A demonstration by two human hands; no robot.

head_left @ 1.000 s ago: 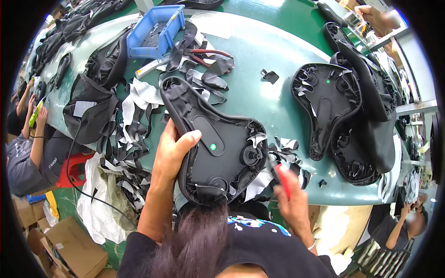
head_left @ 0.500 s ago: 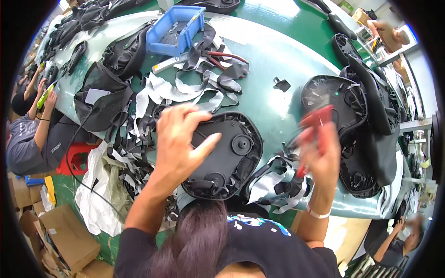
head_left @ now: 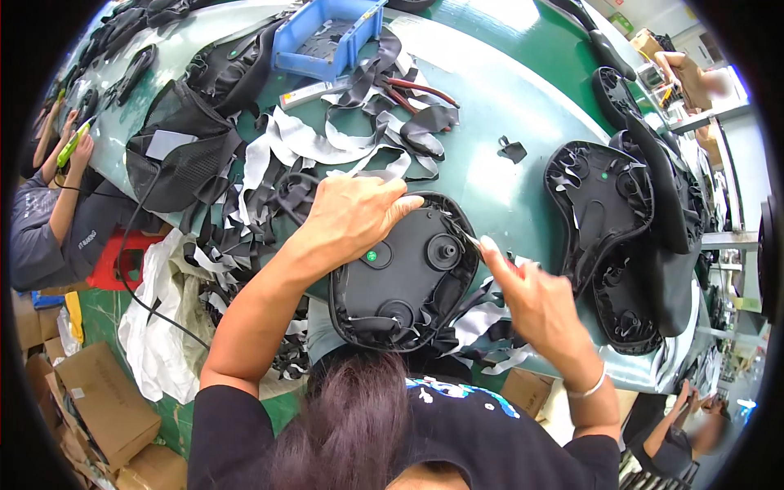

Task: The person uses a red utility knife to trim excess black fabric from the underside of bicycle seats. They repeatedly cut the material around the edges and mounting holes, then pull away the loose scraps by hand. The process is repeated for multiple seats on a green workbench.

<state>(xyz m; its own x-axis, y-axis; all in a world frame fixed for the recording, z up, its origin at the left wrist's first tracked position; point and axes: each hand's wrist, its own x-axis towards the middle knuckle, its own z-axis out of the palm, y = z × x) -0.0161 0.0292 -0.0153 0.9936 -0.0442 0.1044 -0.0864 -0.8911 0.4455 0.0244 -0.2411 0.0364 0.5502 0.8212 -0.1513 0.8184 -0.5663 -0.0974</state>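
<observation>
Before me, underside up at the table's near edge, lies a black padded seat (head_left: 384,282) with a plastic base, round bosses and dark cover fabric bunched around its rim. My left hand (head_left: 359,214) is closed over the seat's far left edge; the fingers' undersides are hidden. In my right hand (head_left: 543,314) is a red-handled tool (head_left: 513,265). Its slim metal tip meets the cover edge at the seat's right rim, and the grip hides its exact kind.
Black and white fabric strips (head_left: 314,139) pile up left, with red-handled pliers (head_left: 420,90) and a blue bin (head_left: 327,49) beyond. More seats (head_left: 600,192) are stacked right. A black scrap (head_left: 512,149) lies alone. A co-worker (head_left: 57,229) sits left, holding a green tool.
My left hand has come down from an open pose onto the seat's far edge. My right hand has brought the red-handled tool down and left to the seat's rim.
</observation>
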